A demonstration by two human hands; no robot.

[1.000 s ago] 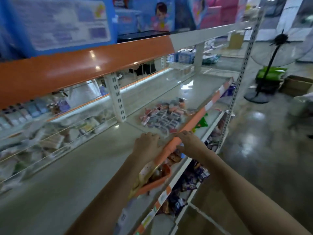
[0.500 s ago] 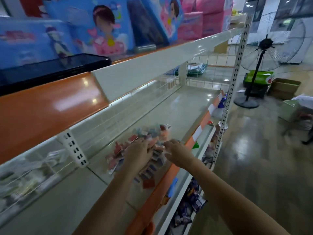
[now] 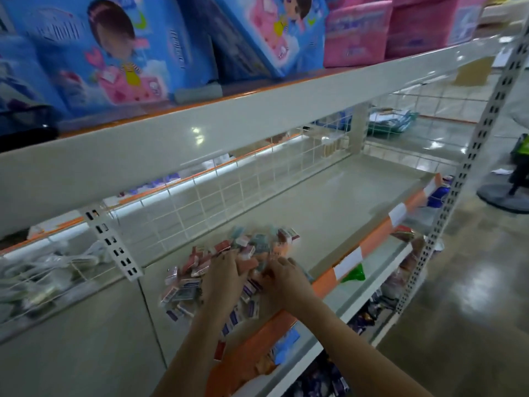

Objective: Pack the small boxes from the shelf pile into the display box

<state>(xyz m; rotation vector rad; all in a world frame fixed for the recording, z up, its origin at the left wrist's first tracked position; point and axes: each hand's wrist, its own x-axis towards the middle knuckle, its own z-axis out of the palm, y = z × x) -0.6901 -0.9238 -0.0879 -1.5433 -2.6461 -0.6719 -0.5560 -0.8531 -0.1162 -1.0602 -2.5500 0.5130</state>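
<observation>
A loose pile of small boxes (image 3: 197, 270), red, grey and purple, lies on the cream middle shelf (image 3: 329, 213) near its orange front edge. My left hand (image 3: 221, 279) is down in the middle of the pile, its fingers curled over some boxes. My right hand (image 3: 283, 279) is close beside it at the pile's right side, fingers curled round boxes too. A larger orange-pink box (image 3: 276, 249) stands just beyond my fingertips; blur hides whether it is the display box.
A white wire grid (image 3: 257, 179) backs the shelf. Blue and pink packs (image 3: 120, 50) stand on the upper shelf. Packets fill the lower shelves (image 3: 369, 313). A perforated upright (image 3: 469, 156) marks the right end, with a fan base (image 3: 503, 196) on the floor beyond.
My view swung right and up along the shelf. Both hands left the orange front edge and reached into the pile of small boxes, closing together over it.
</observation>
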